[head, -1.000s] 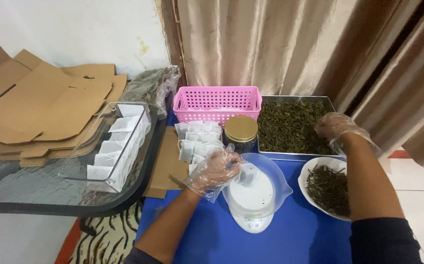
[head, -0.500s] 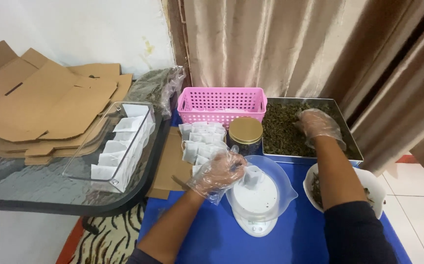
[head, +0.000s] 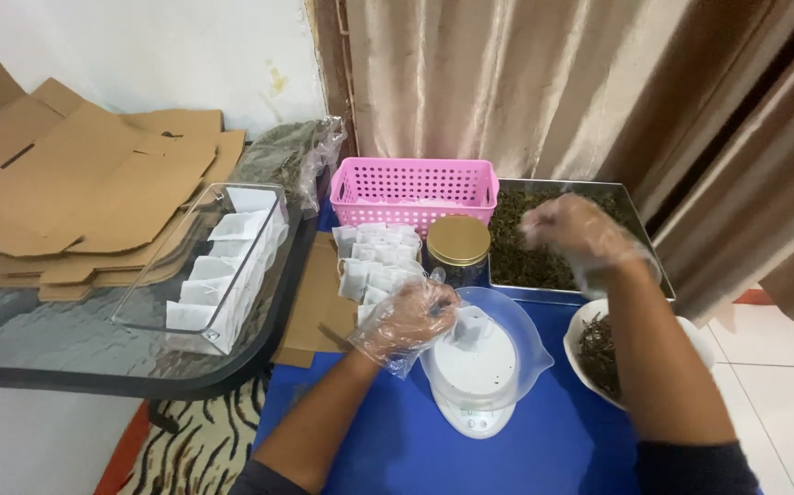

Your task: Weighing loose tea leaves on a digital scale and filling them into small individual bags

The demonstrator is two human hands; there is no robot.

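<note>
Both hands wear thin clear plastic gloves. My left hand [head: 408, 318] pinches a small white tea bag [head: 471, 326] and holds it over the clear bowl [head: 525, 341] that sits on a white kitchen scale [head: 472, 411]. My right hand [head: 573, 229] hovers blurred, fingers bunched, above the metal tray of dried dark leaves [head: 527, 240]. Whether it holds leaves I cannot tell. A white bowl of the same leaves [head: 596, 348] lies under my right forearm.
A pile of empty white tea bags [head: 371, 263], a gold-lidded jar [head: 457, 244] and a pink basket [head: 412, 191] stand behind the scale on the blue table [head: 397, 440]. Left, a glass table carries a clear box of filled bags [head: 223, 266] and flat cardboard [head: 76, 192].
My right hand has travelled left from the tray's right edge to above its near left part. The left hand stays at the scale with the tea bag.
</note>
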